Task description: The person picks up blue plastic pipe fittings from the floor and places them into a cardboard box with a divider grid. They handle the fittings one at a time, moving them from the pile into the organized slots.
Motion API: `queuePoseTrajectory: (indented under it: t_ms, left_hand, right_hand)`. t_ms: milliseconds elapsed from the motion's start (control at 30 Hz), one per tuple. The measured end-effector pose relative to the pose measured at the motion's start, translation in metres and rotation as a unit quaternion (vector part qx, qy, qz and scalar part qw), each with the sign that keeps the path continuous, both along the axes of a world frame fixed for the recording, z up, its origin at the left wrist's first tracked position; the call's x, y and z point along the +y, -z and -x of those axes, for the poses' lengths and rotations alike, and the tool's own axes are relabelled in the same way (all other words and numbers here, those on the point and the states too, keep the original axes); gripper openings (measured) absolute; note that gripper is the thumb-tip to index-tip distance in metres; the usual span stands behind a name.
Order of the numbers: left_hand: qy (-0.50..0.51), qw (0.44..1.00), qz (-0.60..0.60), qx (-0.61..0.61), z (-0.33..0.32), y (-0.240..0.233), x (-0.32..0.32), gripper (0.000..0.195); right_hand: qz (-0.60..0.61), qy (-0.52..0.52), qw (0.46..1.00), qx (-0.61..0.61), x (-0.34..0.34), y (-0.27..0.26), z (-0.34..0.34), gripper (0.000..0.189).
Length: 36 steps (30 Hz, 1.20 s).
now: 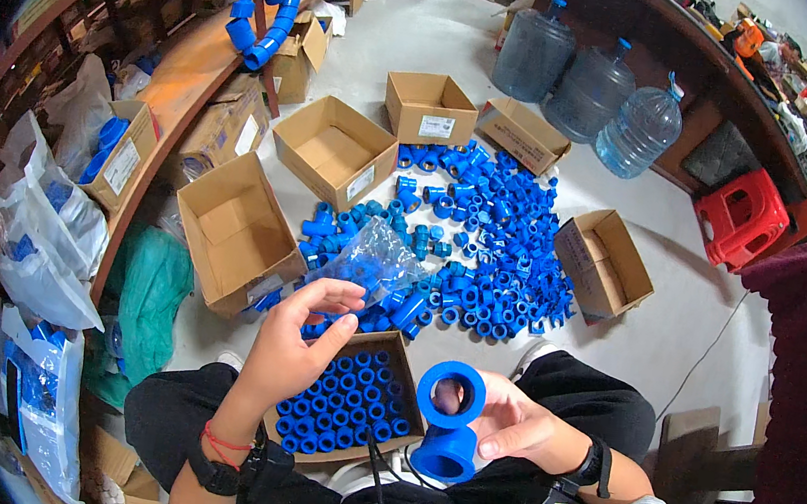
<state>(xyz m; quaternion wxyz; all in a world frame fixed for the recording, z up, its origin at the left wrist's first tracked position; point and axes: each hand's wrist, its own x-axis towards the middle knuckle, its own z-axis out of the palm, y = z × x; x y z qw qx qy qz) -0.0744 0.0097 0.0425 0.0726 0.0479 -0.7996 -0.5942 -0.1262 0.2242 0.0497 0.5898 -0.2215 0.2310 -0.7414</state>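
Note:
My right hand grips a large blue plastic pipe tee, its fingers behind the fitting and two round openings turned toward me. My left hand is raised, thumb and fingers apart, with nothing visible in it. Below and between my hands stands a cardboard box with small blue ring-ended fittings stood upright in rows. Just beyond my left fingers lies a transparent plastic bag. It rests on a wide pile of loose blue pipe fittings on the floor.
Around the pile stand several open cardboard boxes. Large water bottles and a red plastic stool are at the right. A wooden shelf runs along the left, with bagged fittings beside it. A cable lies on the floor.

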Motion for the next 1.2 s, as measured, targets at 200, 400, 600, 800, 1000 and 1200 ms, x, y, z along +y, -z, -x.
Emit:
queuePoseTrajectory:
  t_ms: [200,400,600,800,1000,1200]
  left_hand:
    - [-0.006,1.000,0.014,-0.021,0.002,0.006,0.000,0.022]
    - [-0.005,0.999,0.011,-0.040,0.003,0.010,-0.001,0.022]
    - [0.006,0.998,0.006,-0.056,0.005,0.008,0.000,0.023]
    - [0.015,0.998,0.024,-0.063,0.004,0.009,0.001,0.023]
    - [0.034,0.997,0.015,-0.061,0.004,0.009,0.003,0.023]
    - [0.039,0.998,-0.010,-0.055,0.004,0.009,0.005,0.023]
  right_hand:
    - [-0.041,0.054,0.998,-0.006,0.002,-0.012,-0.001,0.061]
    - [-0.032,0.046,0.998,0.000,0.009,-0.015,-0.005,0.064]
    - [0.021,0.019,0.999,0.046,0.012,-0.018,-0.005,0.063]
    - [-0.023,0.047,0.996,0.078,0.017,-0.021,-0.010,0.060]
    - [-0.031,0.048,0.975,0.216,0.019,-0.020,-0.017,0.061]
    - [-0.051,0.023,0.970,0.237,0.009,-0.016,-0.014,0.063]
